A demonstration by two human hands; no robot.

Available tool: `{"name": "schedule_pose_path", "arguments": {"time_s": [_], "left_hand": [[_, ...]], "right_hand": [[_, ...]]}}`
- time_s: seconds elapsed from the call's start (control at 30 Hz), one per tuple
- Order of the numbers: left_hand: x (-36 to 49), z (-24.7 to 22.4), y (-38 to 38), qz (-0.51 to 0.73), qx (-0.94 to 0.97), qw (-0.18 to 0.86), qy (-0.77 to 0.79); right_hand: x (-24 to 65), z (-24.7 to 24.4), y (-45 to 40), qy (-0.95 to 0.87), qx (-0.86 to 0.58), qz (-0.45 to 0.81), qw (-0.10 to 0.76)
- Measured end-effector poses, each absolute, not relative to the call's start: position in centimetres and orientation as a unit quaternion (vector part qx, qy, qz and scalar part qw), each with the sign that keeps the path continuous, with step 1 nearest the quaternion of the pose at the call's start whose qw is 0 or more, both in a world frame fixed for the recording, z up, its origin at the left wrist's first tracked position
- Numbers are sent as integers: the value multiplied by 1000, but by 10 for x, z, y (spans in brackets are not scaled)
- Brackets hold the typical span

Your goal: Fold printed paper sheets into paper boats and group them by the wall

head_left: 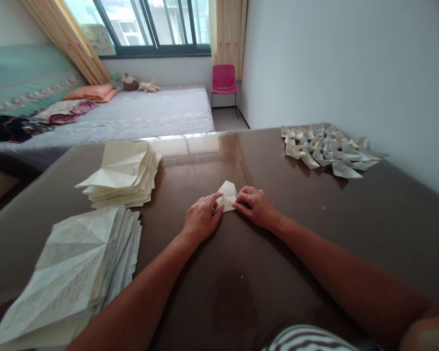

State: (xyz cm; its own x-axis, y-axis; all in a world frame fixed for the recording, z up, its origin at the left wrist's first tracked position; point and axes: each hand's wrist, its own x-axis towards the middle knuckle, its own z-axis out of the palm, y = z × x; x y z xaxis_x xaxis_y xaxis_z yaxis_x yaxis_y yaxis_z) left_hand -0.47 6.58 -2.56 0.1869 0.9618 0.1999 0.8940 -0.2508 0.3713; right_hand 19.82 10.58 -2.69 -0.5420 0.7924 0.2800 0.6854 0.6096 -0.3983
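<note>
A small folded piece of cream paper (pixel 227 193) lies on the brown glossy table (pixel 219 263), between my two hands. My left hand (pixel 204 216) holds its left edge, thumb and fingers closed on it. On the other side, my right hand (pixel 256 205) pinches the lower right corner with thumb and fingertips. At the left stand two stacks of creased paper sheets, a cream one (pixel 122 178) farther back and a written-on one (pixel 73 263) nearer. Many small folded paper shapes (pixel 325 146) are grouped at the back right of the table.
Beyond the table, a bed (pixel 168 109) with orange pillows (pixel 89 92) and soft toys (pixel 130 83) is under a window. A pink chair (pixel 224 80) stands by the curtain. A white wall (pixel 332 63) runs along the right.
</note>
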Motion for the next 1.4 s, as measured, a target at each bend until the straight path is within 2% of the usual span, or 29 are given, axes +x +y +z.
{"name": "schedule_pose_path", "arguments": {"time_s": [0.2,0.57,0.83,1.17,1.4], "left_hand": [[-5,-24,64,194,767,82,606],[-1,-24,61,138,781,13,608],[2,-22,61,125,773,16,622],[0,-21,60,137,785,15,604],[4,-17,58,161,818,-28,551]], "right_hand": [[200,-30,108,-848,-431,160,263],[202,-32,107,-876,-396,129,245],[193,-28,101,-846,-451,153,238],[188,-30,102,-826,-483,166,240],[185,-29,102,-825,-486,167,234]]}}
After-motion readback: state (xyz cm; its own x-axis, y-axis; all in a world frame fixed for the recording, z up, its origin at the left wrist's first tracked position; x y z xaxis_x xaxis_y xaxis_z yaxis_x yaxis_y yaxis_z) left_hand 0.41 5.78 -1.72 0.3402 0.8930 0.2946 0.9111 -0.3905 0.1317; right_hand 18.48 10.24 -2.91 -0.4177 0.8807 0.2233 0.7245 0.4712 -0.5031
